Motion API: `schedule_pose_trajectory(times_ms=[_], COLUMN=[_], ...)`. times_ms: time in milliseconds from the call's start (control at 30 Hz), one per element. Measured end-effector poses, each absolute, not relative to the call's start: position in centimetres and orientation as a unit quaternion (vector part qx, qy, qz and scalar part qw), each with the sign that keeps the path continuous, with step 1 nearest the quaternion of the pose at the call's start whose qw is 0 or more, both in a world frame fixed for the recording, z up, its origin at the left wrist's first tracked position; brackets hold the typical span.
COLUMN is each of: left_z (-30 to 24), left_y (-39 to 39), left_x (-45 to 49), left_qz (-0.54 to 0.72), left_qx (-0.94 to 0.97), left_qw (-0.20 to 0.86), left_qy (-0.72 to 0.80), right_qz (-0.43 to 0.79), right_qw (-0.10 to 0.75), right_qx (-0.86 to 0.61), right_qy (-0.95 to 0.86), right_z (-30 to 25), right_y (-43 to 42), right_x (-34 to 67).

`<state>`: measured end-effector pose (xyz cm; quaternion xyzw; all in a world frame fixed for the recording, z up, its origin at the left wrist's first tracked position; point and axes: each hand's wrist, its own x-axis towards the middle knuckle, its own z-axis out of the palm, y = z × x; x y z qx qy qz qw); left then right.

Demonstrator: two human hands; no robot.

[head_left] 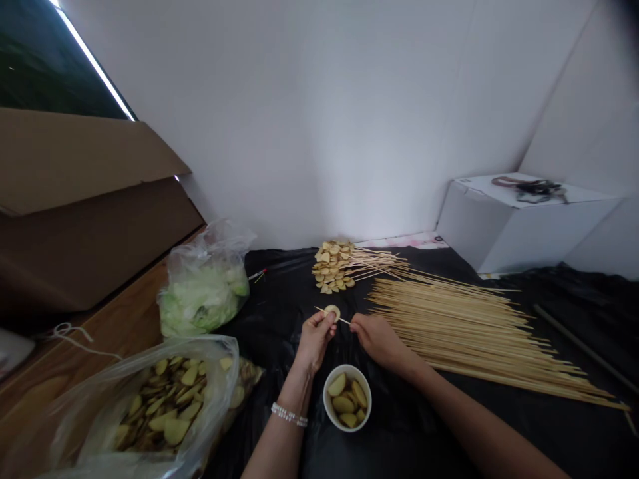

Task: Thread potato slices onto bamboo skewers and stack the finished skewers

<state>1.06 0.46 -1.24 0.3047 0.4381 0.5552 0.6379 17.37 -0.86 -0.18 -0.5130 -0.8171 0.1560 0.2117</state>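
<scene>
My left hand (315, 336) is closed in a pinch on a pale potato slice (332, 311) that is threaded on a thin bamboo skewer (343, 320). My right hand (378, 337) is closed on the skewer's other end, just right of the slice. Both hands hover over the black sheet (279, 293). Just below them stands a small white bowl (347, 398) holding several potato slices. A beaded bracelet sits on my left wrist.
A pile of finished potato skewers (335, 266) lies behind the hands. A large spread of bare bamboo skewers (469, 326) lies to the right. Left are a bag of potato slices (164, 399), a bag of cabbage (202, 293) and a cardboard box (84, 199). A white box (519, 219) stands back right.
</scene>
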Motion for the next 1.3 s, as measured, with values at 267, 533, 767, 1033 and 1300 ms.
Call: schedule_pose_trajectory(times_ms=[267, 533, 767, 1033, 1300], left_z=[-1.5, -1.6, -1.8, -1.9, -0.5], left_y=[0.1, 0.0, 0.0, -0.1, 0.2], left_x=[1.7, 1.6, 1.5, 2.2, 0.9], left_qz=[0.540, 0.515, 0.503, 0.514, 0.537], left_qx=[0.312, 0.345, 0.359, 0.346, 0.216], left_qw=[0.650, 0.649, 0.644, 0.651, 0.762], left_qy=[0.434, 0.441, 0.450, 0.439, 0.291], right_qz=[0.091, 0.181, 0.159, 0.068, 0.090], right_qw=[0.244, 0.243, 0.264, 0.255, 0.319], right_qx=[-0.521, -0.506, -0.507, -0.515, -0.541], right_qy=[-0.813, -0.808, -0.805, -0.816, -0.773], right_z=[-0.5, -0.4, -0.6, -0.7, 0.2], right_y=[-1.3, -0.9, -1.1, -1.4, -1.0], right_x=[17.0, 17.2, 16.9, 16.7, 17.6])
